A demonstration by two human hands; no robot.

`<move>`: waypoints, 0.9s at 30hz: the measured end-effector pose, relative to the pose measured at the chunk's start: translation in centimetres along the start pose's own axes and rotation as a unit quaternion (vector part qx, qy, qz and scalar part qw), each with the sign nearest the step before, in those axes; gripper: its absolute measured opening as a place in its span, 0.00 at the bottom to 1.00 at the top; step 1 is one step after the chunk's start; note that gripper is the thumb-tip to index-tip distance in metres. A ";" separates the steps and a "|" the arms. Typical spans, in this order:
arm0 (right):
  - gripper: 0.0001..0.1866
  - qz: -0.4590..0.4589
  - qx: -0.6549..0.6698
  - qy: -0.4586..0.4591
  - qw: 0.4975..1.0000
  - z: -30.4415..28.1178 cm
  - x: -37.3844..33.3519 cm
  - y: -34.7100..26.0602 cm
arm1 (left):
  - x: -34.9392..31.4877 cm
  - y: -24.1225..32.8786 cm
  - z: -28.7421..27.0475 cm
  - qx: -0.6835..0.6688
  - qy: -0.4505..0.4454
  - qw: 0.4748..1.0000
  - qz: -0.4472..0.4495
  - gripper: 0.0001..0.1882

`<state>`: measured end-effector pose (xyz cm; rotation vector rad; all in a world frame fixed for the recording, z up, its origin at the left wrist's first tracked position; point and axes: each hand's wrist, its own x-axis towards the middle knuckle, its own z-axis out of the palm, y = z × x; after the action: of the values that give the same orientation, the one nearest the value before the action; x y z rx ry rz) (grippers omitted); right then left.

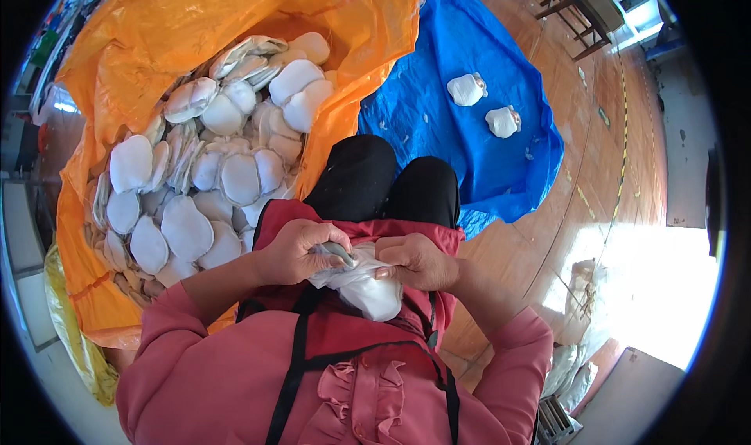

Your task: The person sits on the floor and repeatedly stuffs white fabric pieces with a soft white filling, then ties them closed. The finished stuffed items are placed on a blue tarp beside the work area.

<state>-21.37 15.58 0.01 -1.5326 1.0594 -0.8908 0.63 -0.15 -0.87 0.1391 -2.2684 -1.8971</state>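
Over my lap, my left hand (301,251) is closed, with a small grey-green piece showing at its thumb and fingertips; I cannot make out what that piece is. My right hand (418,262) pinches the upper edge of a soft white fabric bundle (374,295). The bundle hangs rounded below the fingers, and its gathered top stretches across to my left hand, which grips it too. At my left lies a big orange sack (344,34), wide at the mouth, full of flat oval white pads (186,227).
A blue plastic sheet (438,144) spreads beyond my knees, with two white bundles (467,90) (503,122) on it. A wooden chair (583,14) stands far right on the tiled floor (563,202). Yellow sacking (74,327) lies by the orange sack.
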 end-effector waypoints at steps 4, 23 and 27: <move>0.14 -0.013 -0.034 0.033 0.999 1.0 -1.0 0.2 | -1.4 0.7 0.7 -0.031 0.050 0.995 -0.086 0.10; 0.09 -0.049 -0.004 0.135 0.990 1.6 -0.6 3.8 | 0.5 -2.0 2.0 0.030 0.195 0.968 -0.157 0.08; 0.11 0.024 0.097 0.127 0.987 1.5 -0.4 4.2 | 1.2 -2.5 1.8 0.134 0.176 0.969 -0.114 0.08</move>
<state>-20.87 16.10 -4.45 -1.2494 1.1485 -1.1439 -1.00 0.94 -3.59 0.7393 -2.3183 -1.4934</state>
